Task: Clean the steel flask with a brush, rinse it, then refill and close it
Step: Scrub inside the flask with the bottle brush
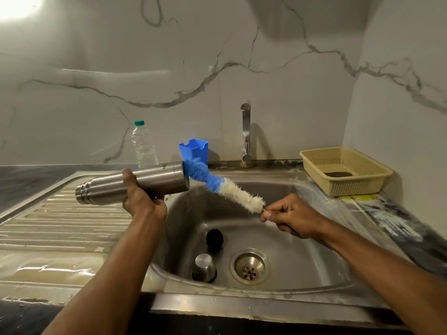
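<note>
While the steel flask is held almost level above the left edge of the sink, its threaded neck is pointed left over the ribbed draining board and its wide flat base is turned right. Its body is brushed steel, cylindrical, tapering at the shoulder to a ringed neck, with small dark lettering near the base. It is gripped round the middle by the left hand, the thumb laid over the top and the fingers curled beneath. The bottle brush is pinched at its thin wire stem by the right hand, fingers closed tightly on it. Its blue bristled end is pressed against the flask's base rim, and its white bristled half slopes down toward the right hand. Down in the basin, a steel cup is stood upside down beside the drain, and a black stopper lies just behind it.
</note>
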